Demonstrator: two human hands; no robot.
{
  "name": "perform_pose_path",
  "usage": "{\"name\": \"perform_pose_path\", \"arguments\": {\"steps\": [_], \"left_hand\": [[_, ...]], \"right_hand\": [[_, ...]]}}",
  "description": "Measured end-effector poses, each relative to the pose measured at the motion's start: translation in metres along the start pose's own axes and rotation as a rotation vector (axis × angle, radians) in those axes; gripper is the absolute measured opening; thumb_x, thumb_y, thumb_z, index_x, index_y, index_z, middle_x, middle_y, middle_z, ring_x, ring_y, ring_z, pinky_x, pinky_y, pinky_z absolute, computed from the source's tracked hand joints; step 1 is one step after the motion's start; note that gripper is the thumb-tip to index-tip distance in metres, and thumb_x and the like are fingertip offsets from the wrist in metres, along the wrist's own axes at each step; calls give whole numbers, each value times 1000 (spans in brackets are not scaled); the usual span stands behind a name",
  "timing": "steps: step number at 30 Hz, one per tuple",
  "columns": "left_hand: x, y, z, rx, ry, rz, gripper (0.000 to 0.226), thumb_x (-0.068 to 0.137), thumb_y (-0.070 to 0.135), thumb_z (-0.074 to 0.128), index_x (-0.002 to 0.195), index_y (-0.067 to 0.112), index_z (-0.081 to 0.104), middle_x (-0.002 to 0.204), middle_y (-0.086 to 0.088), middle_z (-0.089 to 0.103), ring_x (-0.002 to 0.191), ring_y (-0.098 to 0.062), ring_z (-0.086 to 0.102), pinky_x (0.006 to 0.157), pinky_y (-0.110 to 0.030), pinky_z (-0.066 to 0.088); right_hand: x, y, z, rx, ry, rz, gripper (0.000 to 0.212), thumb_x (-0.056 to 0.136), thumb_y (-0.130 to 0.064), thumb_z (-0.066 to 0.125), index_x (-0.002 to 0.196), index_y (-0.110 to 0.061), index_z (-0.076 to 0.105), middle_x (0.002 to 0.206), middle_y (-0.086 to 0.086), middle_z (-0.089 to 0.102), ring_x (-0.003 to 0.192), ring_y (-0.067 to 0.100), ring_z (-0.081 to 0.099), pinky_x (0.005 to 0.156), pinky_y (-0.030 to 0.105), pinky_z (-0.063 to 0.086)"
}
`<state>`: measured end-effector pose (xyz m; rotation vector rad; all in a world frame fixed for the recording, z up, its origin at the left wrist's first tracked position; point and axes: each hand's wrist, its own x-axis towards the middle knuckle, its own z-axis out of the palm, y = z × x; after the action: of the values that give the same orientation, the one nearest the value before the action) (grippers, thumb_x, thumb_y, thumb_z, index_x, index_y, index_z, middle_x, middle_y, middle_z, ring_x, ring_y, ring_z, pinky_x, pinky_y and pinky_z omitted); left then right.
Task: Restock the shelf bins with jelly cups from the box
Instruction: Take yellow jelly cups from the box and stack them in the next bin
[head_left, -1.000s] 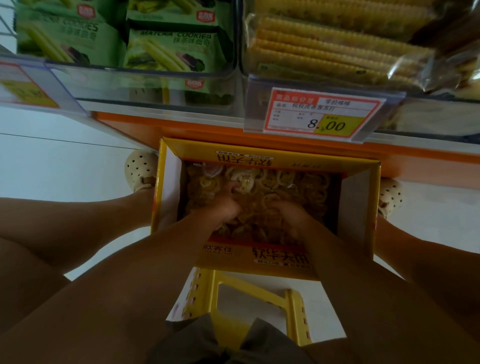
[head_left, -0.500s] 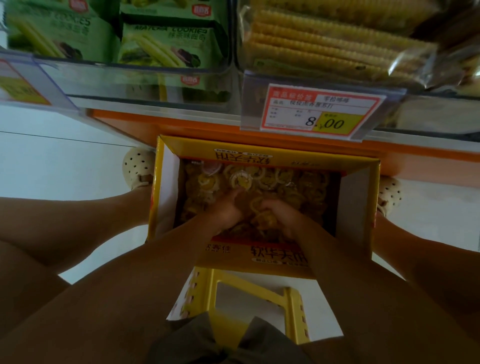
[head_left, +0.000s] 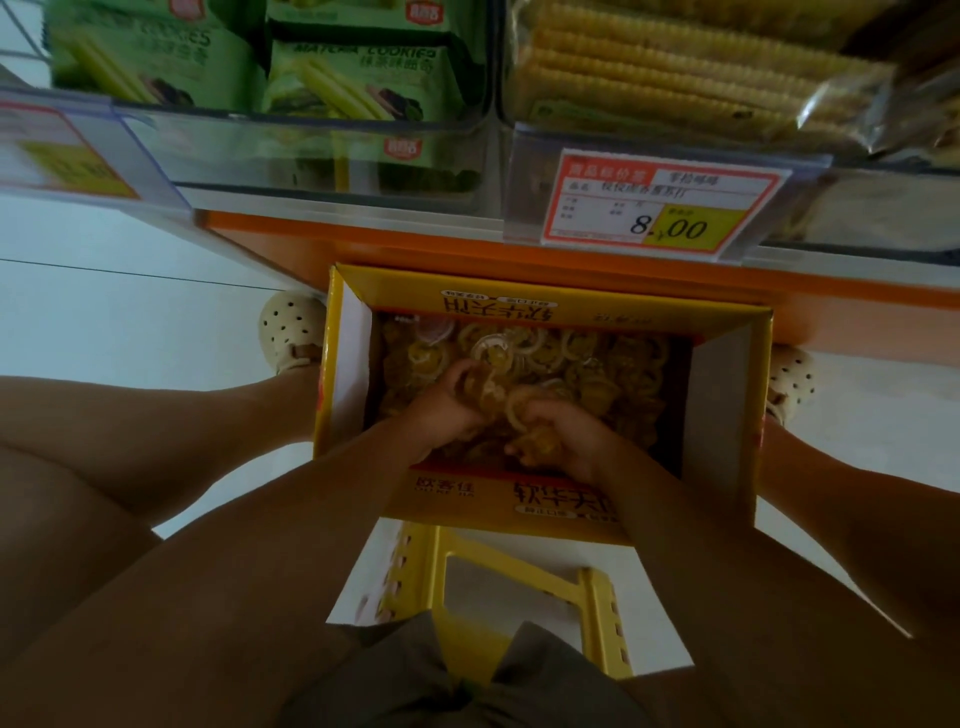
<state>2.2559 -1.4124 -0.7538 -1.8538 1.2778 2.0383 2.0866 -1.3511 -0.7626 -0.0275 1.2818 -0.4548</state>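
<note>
Under cookie bins (head_left: 311, 130), box (head_left: 727, 415) of jelly cups (head_left: 597, 358), left hand (head_left: 447, 405) and right hand (head_left: 566, 436) tight around several.

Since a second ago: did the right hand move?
Yes: the right hand slid away from the right wall of the box toward the left hand; both grip jelly cups.

You've got one box (head_left: 722, 405) with jelly cups (head_left: 519, 348) past counting. Two hands are in it, left hand (head_left: 447, 405) and right hand (head_left: 566, 441) — plus two price tags (head_left: 660, 205), one stool (head_left: 602, 623) and two clogs (head_left: 291, 332).
</note>
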Motion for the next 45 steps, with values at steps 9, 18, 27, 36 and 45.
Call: {"name": "perform_pose_path", "arguments": {"steps": [9,18,27,36,45], "left_hand": [[-30,33,-12,-5,-60,33,58,73,43,81,120,44,47,123,5,56,105,-17,62,78,-40,60],[-105,80,-1,150,-100,204,71,62,84,58,121,45,54,131,7,56,117,-16,54,98,-42,44],[-169,120,-14,228,7,594,18,84,51,66,96,39,61,95,11,68,96,-13,64,90,-34,50],[-313,223,-37,378,192,1097,36,76,62,66,109,59,51,93,26,64,79,9,62,67,-18,52],[-413,317,-74,388,434,1447,58,64,76,60,119,61,48,106,33,61,91,8,62,79,-32,57]], "right_hand": [[-51,-21,3,34,-6,-181,51,79,-23,71,127,-22,54,110,16,66,79,25,66,67,38,52],[-134,-34,20,-63,-11,-416,33,91,-16,63,124,-22,60,123,17,63,110,34,63,94,50,51],[-236,-50,33,100,159,-549,32,93,-21,59,123,-9,58,110,16,69,87,26,70,68,36,55],[-387,-97,74,-225,306,-1034,17,86,-8,65,101,-10,72,90,6,74,78,19,69,66,30,55],[-542,-201,116,-603,621,-1512,16,81,-16,71,85,-30,77,88,-3,75,82,20,68,75,34,54]]}}
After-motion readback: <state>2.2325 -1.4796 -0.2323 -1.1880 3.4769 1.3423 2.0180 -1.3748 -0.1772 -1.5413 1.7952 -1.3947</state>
